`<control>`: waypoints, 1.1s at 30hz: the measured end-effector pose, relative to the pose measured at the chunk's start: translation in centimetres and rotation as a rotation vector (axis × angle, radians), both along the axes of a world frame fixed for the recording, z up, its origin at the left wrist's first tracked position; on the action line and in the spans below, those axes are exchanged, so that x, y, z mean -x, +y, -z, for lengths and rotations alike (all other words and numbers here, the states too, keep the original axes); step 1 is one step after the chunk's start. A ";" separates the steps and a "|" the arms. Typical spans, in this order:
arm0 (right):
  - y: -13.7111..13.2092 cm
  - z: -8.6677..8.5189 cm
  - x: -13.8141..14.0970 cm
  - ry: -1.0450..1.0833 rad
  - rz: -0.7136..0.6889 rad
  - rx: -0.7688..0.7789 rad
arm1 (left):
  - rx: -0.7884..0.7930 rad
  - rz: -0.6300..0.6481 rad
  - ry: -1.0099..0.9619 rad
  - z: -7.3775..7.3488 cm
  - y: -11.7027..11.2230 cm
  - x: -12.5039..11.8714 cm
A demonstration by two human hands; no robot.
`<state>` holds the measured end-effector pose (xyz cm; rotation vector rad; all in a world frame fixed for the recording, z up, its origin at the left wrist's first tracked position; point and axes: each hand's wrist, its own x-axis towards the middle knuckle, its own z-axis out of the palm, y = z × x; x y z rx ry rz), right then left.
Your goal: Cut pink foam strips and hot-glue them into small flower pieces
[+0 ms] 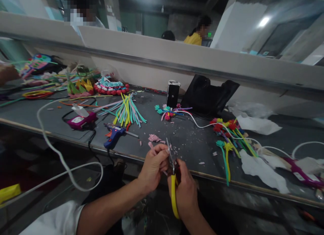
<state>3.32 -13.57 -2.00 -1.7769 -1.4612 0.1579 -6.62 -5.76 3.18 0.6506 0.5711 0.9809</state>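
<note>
My left hand (153,166) is closed around a pale pink fuzzy stem (151,146), whose end sticks out above the fingers. In my right hand (186,191) is a pair of scissors with yellow handles (173,194), its blades pointing up and away beside my left fingertips. The blades look slightly parted; whether they touch the stem I cannot tell. Just beyond the hands lies a small heap of pink clippings (154,138) on the dark table (157,123). A blue glue gun (115,135) rests to the left of the hands.
A bundle of yellow, mint and lilac stems (129,110) lies behind the glue gun, near a purple device (82,120). Finished flowers (225,127), white sheets (263,171) and a white cable (198,125) spread rightward. A phone (173,96) stands upright by a black bag (207,96). Other people sit beyond the partition.
</note>
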 end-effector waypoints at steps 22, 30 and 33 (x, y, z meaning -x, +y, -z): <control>-0.3 -1.3 -0.3 0.071 -0.034 -0.022 | 0.006 0.018 -0.032 -0.2 -0.4 -1.0; -0.3 -1.4 -0.4 0.107 -0.052 -0.023 | 0.016 0.006 -0.014 -0.1 -0.3 -1.0; -0.2 -1.6 -0.6 0.143 -0.034 -0.041 | 0.022 0.014 -0.024 -0.1 -0.3 -0.9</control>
